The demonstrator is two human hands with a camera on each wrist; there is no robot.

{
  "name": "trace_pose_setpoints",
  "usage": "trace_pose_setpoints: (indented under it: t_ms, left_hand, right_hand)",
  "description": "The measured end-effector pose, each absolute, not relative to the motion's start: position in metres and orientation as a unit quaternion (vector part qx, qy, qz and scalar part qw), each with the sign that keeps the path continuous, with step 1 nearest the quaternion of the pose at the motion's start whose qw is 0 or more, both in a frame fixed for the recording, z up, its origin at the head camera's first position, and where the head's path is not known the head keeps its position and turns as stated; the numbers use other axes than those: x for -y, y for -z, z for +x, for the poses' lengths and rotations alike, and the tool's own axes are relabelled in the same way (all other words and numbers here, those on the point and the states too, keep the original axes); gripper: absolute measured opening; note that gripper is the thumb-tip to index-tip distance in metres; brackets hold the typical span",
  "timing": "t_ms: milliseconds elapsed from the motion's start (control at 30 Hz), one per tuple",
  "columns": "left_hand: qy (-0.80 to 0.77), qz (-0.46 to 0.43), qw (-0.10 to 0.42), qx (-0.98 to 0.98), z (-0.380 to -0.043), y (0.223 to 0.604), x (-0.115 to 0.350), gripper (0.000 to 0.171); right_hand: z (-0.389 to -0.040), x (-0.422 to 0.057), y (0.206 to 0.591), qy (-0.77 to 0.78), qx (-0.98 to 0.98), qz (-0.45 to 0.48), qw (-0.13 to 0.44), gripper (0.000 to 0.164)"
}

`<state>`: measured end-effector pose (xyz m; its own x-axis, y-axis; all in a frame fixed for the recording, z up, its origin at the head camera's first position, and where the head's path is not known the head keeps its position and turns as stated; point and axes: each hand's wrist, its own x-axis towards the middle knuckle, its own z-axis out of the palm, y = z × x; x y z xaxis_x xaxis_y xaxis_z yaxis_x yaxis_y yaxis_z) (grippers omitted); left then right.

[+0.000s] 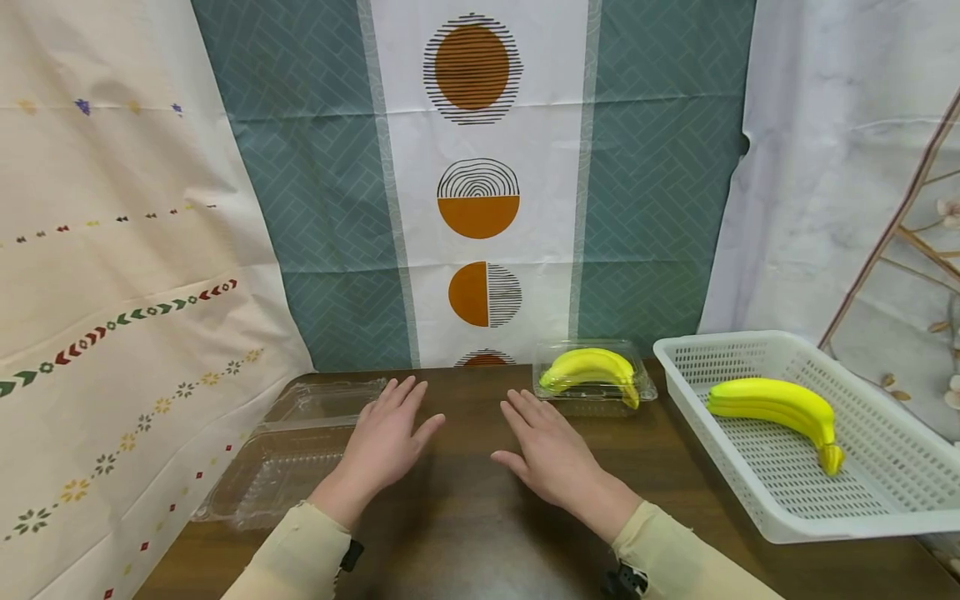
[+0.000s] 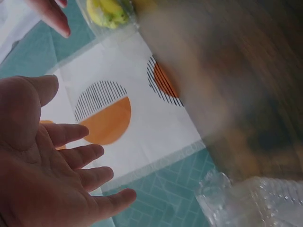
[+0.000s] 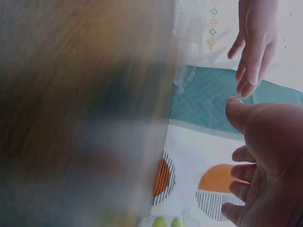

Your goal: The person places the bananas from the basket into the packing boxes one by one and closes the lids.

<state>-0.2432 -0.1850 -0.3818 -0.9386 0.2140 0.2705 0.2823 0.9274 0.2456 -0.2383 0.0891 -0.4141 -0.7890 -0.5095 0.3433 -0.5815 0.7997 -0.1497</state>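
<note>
On the table (image 1: 472, 533), an open container (image 1: 288, 460) lies left; a second container (image 1: 647, 385) sits back right, bananas (image 1: 588, 364) inside; right of it, a basket (image 1: 862, 527) holds another banana bunch (image 1: 776, 407); a cloth (image 1: 480, 250) hangs behind.

Before me hangs a teal cloth (image 1: 667, 167) with a herringbone pattern and creases running across it, split down the middle by a white band (image 1: 551, 208) printed with orange circles (image 1: 472, 67) and black lines. To the left a cream cloth (image 1: 90, 275) slants down, crossed by rows of little flowers and chevrons, while on the right a pale, marbled cloth (image 1: 817, 167) carries brown branches (image 1: 897, 227) and light blossoms (image 1: 949, 210). Below stretches a dark brown, wood-grained table (image 1: 472, 517), its near part catching a soft sheen of light.
</note>
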Motion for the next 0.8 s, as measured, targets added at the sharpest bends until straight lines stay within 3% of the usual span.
trace_pose_setpoints:
  t_ms: [800]
  left_hand:
    - [0.127,-0.099,0.139,0.977,-0.229,0.386,0.238,0.069]
  right_hand:
    - [-0.228,-0.052,0.414,-0.088,0.929,0.342,0.108,0.077]
